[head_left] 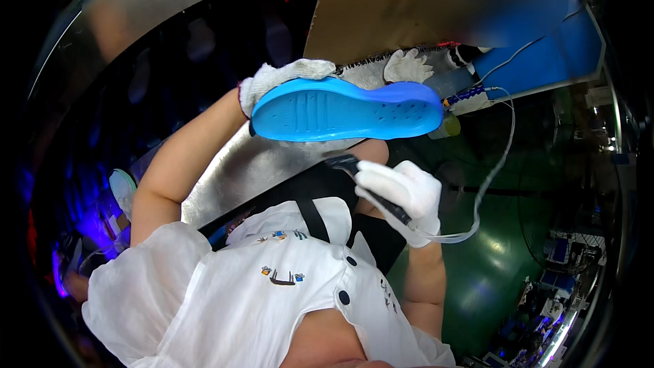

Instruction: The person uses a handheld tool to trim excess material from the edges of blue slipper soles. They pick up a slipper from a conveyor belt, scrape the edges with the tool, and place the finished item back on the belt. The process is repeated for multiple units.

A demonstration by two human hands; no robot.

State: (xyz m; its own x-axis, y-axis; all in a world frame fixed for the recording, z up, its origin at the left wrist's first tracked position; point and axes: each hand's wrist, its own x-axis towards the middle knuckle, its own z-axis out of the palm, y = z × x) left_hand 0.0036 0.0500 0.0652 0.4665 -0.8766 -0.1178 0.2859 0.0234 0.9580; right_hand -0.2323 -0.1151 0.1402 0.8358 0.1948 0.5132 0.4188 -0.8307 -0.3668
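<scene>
My left hand [283,80], in a white knitted glove, grips a bright blue shoe sole [340,110] along its far edge at the left end. The sole is tilted so its inner face shows, with ridges at the left and small holes toward the right. My right hand [405,197], also gloved in white, is closed around a black-handled brush [344,162]. The brush's dark head points left, below the sole and apart from it. From the handle's rear end runs a clear thin tube [494,177], looping up to the right.
A metal work surface [231,174] lies beneath the sole. Behind it are a loose white glove [407,66], a brown board [388,10] and a blue panel [545,61]. Dim soles [201,37] stand at the far left. A yellowish container [446,127] sits right of the sole.
</scene>
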